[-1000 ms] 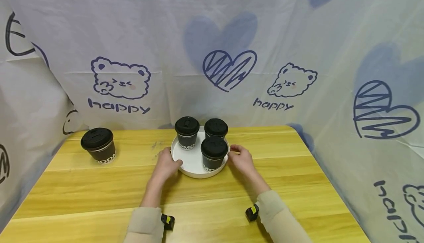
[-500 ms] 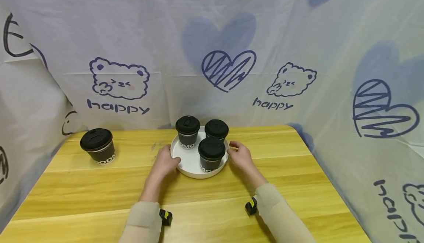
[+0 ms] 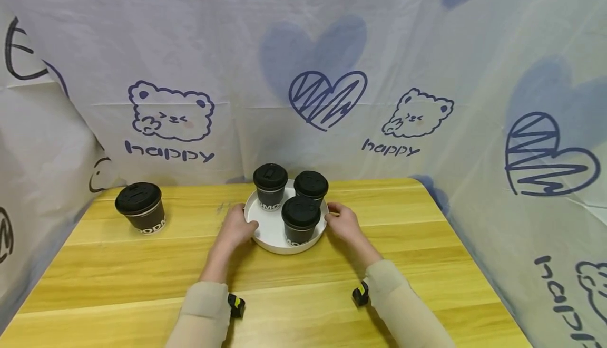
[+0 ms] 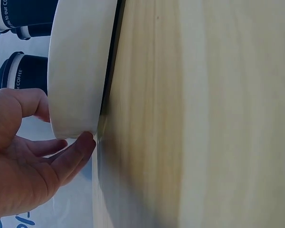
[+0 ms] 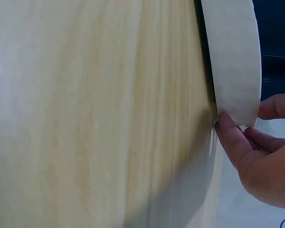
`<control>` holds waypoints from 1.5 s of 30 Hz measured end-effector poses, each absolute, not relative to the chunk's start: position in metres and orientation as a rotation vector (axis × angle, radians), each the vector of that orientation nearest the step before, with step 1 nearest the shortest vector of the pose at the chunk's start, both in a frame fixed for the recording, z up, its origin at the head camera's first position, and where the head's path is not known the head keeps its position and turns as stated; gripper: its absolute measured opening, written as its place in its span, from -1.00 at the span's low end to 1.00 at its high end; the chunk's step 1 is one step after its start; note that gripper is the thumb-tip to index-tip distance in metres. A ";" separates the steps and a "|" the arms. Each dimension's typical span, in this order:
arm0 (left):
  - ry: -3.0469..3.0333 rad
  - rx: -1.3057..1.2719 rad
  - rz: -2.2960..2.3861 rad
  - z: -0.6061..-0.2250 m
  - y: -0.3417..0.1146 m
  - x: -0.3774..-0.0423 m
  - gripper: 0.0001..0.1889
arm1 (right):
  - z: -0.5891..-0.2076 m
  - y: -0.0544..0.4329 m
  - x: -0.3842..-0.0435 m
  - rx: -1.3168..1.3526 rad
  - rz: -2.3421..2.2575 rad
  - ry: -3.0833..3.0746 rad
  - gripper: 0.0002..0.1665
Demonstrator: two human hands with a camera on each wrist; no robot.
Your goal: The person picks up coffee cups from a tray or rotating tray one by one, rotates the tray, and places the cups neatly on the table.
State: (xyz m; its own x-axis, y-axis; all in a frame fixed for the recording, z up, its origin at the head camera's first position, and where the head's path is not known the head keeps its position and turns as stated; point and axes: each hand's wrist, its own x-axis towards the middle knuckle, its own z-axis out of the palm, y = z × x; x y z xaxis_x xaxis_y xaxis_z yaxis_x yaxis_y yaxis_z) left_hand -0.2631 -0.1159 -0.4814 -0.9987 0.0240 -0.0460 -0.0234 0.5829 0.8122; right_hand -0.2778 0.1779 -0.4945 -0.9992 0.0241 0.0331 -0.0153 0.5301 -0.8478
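Note:
A round white tray (image 3: 270, 226) with a low rim sits toward the back middle of the wooden table, bearing three black lidded coffee cups. One cup (image 3: 270, 187) stands back left, another cup (image 3: 311, 184) back right, and a third cup (image 3: 301, 220) at the front right. My left hand (image 3: 235, 228) grips the tray's left side, thumb over the rim and fingers against the outer wall (image 4: 80, 71). On the opposite side, my right hand (image 3: 345, 224) pinches the rim the same way, its fingertips low on the wall (image 5: 235, 61).
A separate black lidded cup (image 3: 142, 208) stands at the table's back left. Hanging white cloth (image 3: 265, 142) printed with bears and hearts closes off the back and both sides. Bare wood (image 3: 294, 295) lies in front of the tray.
The tray has turned slightly clockwise with its cups: the front cup shifted left, the back ones slightly right. My left hand has edged forward; the separate cup stays put.

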 end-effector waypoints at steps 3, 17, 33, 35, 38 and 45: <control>2.751 -0.011 1.413 -0.481 -0.115 -0.263 -0.40 | -0.493 0.178 -0.277 -0.022 1.512 -2.719 -0.48; 2.762 -0.028 1.429 -0.479 -0.113 -0.252 -0.35 | -0.494 0.176 -0.267 -0.083 1.557 -2.702 -0.48; 2.774 -0.039 1.472 -0.481 -0.110 -0.247 -0.40 | -0.488 0.172 -0.257 -0.109 1.564 -2.703 -0.44; 2.780 -0.030 1.474 -0.481 -0.110 -0.247 -0.43 | -0.487 0.172 -0.258 -0.118 1.582 -2.679 -0.44; 2.781 -0.013 1.473 -0.481 -0.110 -0.248 -0.45 | -0.487 0.172 -0.260 -0.114 1.618 -2.641 -0.43; 2.769 0.053 1.460 -0.482 -0.115 -0.254 -0.47 | -0.491 0.174 -0.267 -0.053 1.600 -2.642 -0.43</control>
State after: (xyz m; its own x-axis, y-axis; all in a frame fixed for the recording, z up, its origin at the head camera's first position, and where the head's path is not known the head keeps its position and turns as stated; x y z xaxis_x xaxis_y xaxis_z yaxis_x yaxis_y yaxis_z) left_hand -0.2537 -0.1151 -0.4820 -0.9994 0.0350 0.0065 0.0252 0.5647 0.8249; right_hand -0.2673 0.1740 -0.4907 -0.9980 0.0565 0.0272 0.0021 0.4629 -0.8864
